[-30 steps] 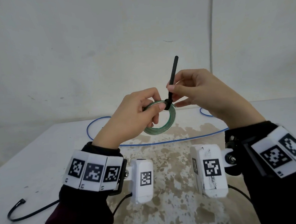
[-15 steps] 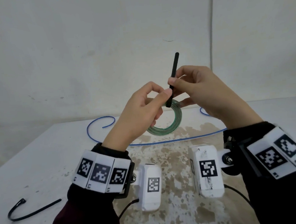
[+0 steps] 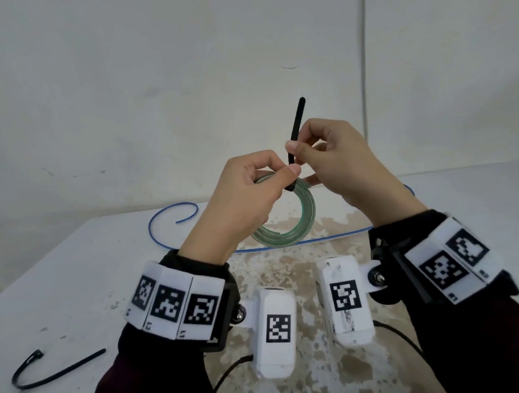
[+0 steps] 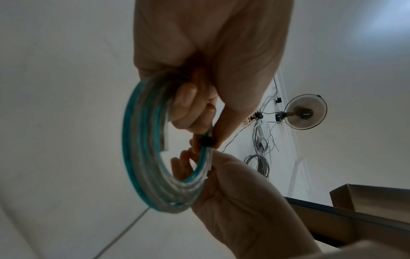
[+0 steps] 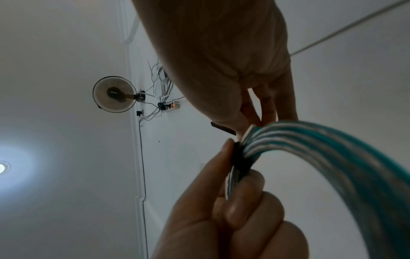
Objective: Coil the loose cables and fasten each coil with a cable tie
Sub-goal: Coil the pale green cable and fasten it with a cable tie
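Observation:
A coil of green and clear cable [image 3: 303, 224] hangs in the air between my hands, above the table. My left hand [image 3: 284, 176] pinches the coil at its top, right where a black cable tie [image 3: 296, 121] wraps it. The tie's band [image 5: 240, 161] hugs the strands, and its head [image 4: 207, 141] sits against my left fingertips. My right hand [image 3: 298, 151] pinches the tie's tail, which sticks up above both hands. In the left wrist view the coil [image 4: 142, 157] curves below my fingers.
A loose blue cable [image 3: 169, 232] snakes across the far part of the white table [image 3: 75, 283]. A second black cable tie [image 3: 50, 370] lies bent on the table at the near left. A white wall stands behind the table.
My left hand has shifted right and up, so its thumb now sits at the tie beside my right thumb. The coil now hangs lower below the hands. The tail still points up.

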